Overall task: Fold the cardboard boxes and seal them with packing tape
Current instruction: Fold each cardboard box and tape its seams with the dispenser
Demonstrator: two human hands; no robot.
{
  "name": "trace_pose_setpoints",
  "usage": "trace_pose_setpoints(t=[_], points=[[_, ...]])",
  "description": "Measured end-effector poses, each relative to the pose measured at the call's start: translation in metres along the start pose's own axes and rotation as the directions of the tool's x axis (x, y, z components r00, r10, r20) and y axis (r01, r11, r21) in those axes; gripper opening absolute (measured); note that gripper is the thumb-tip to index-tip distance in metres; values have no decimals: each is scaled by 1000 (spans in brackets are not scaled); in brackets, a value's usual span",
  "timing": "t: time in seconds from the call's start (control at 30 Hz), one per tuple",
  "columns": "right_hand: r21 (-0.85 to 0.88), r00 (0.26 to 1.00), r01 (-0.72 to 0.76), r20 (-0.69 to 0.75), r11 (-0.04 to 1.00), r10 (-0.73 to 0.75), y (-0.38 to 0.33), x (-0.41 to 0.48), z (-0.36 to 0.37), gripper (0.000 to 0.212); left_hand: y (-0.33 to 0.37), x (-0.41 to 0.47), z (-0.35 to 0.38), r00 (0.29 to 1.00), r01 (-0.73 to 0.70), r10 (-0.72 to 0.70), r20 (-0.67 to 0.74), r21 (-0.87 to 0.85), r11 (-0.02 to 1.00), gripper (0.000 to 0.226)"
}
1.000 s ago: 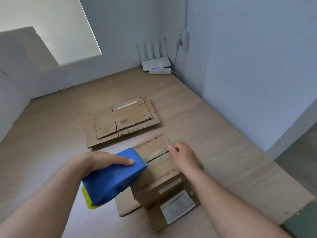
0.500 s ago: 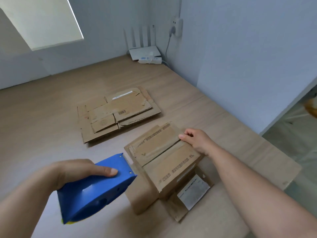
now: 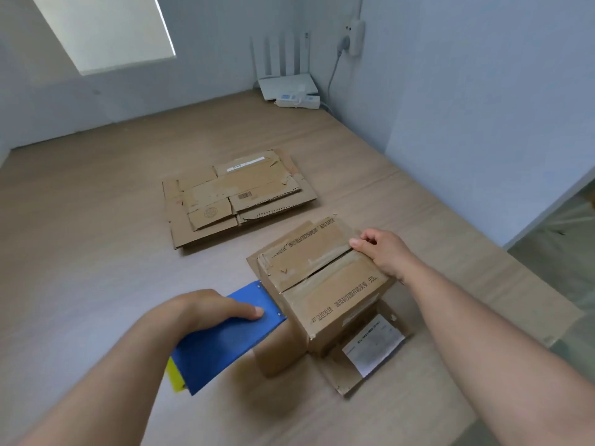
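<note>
Your left hand [image 3: 206,309] has its grip closed around the blue tape dispenser [image 3: 225,339]. The thumb lies flat along the blue side, and the other fingers are hidden underneath. The blue shell also hides the tape roll, and only a yellow piece [image 3: 174,376] pokes out at its lower end. The dispenser's front edge meets the left side of the box [image 3: 322,284], just right of the frame's center.

The box stands on the table [image 3: 96,252], its top flaps folded down with a dark gap showing along the seam. Your right hand [image 3: 383,252] grips its far right edge. The thumb rests on top at the end of the seam, and the curled fingers go over the side, so their tips are out of sight.

Rows of printed characters run along both flaps, but they are too small to read with confidence. A loose flap at the box's base carries a white label [image 3: 373,344] whose print is also illegible.

Higher up, left of center, a stack of flattened cardboard [image 3: 238,197] shows a barcode [image 3: 244,196]. A white router [image 3: 286,85] sits in the far corner, with unreadable stickers nearby.
</note>
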State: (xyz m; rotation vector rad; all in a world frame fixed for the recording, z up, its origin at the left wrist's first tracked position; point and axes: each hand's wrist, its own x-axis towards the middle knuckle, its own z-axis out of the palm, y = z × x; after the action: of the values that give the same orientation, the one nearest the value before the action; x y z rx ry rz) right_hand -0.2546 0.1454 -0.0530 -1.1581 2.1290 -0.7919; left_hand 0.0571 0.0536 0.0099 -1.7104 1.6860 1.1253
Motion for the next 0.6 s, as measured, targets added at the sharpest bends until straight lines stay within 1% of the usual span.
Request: trace_pose_setpoints(t=[0.07,0.1,0.13,0.17,0.2,0.23,0.3,0.37,0.47,0.53,0.6], points=[[-29,1000,11,6,1000,-10,-4,-2,0,30,10,5,2,992,20,-13,-122,53,998,61],[-36,1000,16,5,999,-16,-5,-2,0,31,10,6,3,976,42,-13,-217,128,991,56],[-40,1000,21,1,999,-21,-6,-1,-1,31,4,5,5,949,90,0,-316,272,958,49],[-48,1000,29,2,998,-29,-5,-3,0,31,-9,2,11,918,163,18,-396,419,893,40],[-56,999,39,3,998,-39,-3,-3,1,30,-25,0,16,885,239,23,-465,494,836,35],[-52,999,43,6,998,-43,-3,-3,0,29,-38,0,18,854,291,3,-520,482,826,34],[-41,999,39,16,998,-39,-2,-3,1,29,-59,-4,22,825,317,-70,-561,357,879,37],[-44,999,44,12,998,-44,-4,-5,4,30,-62,-9,28,813,284,-76,-578,279,917,35],[-38,998,57,-25,998,-58,-4,-7,6,31,-53,-3,47,793,176,-14,-609,207,963,31],[-49,998,50,-33,998,-51,-3,-7,7,29,-52,8,65,790,153,-21,-613,164,975,33],[-50,998,41,-46,998,-44,-2,-7,10,30,-53,17,82,770,140,-31,-637,121,983,35]])
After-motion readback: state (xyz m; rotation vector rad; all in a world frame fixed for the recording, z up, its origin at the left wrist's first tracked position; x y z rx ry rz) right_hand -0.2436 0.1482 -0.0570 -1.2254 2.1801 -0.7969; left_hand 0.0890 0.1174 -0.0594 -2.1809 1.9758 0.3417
